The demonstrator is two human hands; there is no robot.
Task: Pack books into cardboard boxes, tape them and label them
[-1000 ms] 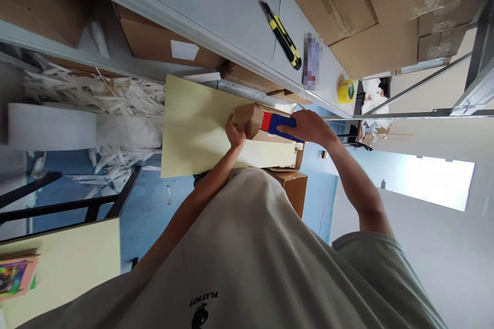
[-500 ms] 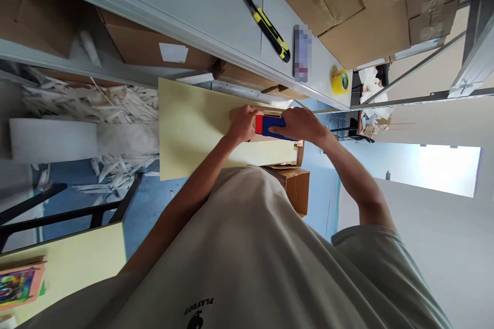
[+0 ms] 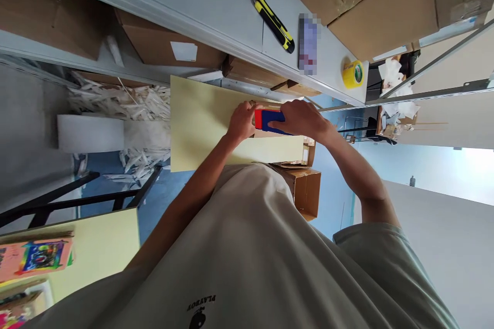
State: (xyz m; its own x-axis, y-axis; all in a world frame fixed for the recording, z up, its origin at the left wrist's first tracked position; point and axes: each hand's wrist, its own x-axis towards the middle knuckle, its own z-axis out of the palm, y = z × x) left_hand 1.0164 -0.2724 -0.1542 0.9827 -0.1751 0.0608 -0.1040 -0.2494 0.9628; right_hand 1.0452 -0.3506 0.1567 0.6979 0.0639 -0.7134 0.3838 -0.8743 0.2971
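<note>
My right hand (image 3: pixel 303 118) is wrapped over a dark blue block-shaped thing with a red end (image 3: pixel 272 121); its exact kind does not show. Left of it, my left hand (image 3: pixel 242 122) has its fingers curled at the near end of a brown cardboard box (image 3: pixel 266 134), close to the red end. Both hands hide much of the box, which lies on a pale yellow tabletop (image 3: pixel 198 123).
On a grey shelf beyond lie a yellow-black utility knife (image 3: pixel 272 20), a blurred-out flat item (image 3: pixel 307 45) and a yellow tape roll (image 3: pixel 352 74). Large cartons (image 3: pixel 382 15) stand at upper right. An open carton (image 3: pixel 307 194) is beside my body. White scraps (image 3: pixel 135 105) are heaped left.
The view has swung slightly, so the surroundings sit further right. My hands stay around the blue-and-red thing and the cardboard box, with little visible movement.
</note>
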